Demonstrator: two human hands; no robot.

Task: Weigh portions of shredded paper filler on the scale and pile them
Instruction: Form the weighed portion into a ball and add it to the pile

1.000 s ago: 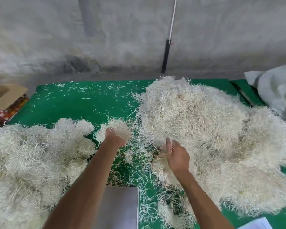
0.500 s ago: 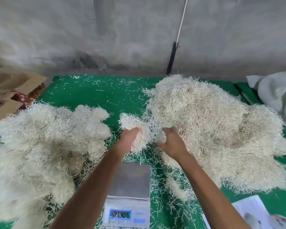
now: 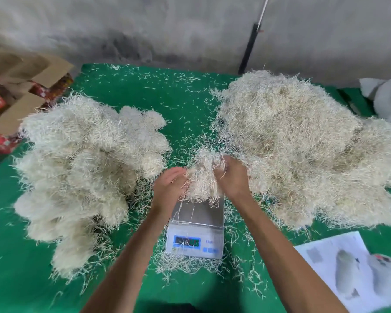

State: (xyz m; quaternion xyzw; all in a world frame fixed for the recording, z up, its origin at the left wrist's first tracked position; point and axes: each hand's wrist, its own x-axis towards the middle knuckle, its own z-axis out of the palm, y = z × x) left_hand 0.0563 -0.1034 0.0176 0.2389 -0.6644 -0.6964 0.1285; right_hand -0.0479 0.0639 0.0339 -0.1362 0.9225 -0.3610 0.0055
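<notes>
Soft, even daylight fills the scene, bright but flat, with no hard glare anywhere. Shadows stay faint: a dim patch sits under the forearms and around the base of the scale (image 3: 195,229). The green table cover (image 3: 20,256) reads rich and saturated. The wide lens bends the picture, so the table's far edge curves and the wall (image 3: 145,26) bows. The wall looks smeared and soft, the scale's display is blurred past reading, and the printed sheet (image 3: 348,267) at lower right is fuzzy.
</notes>
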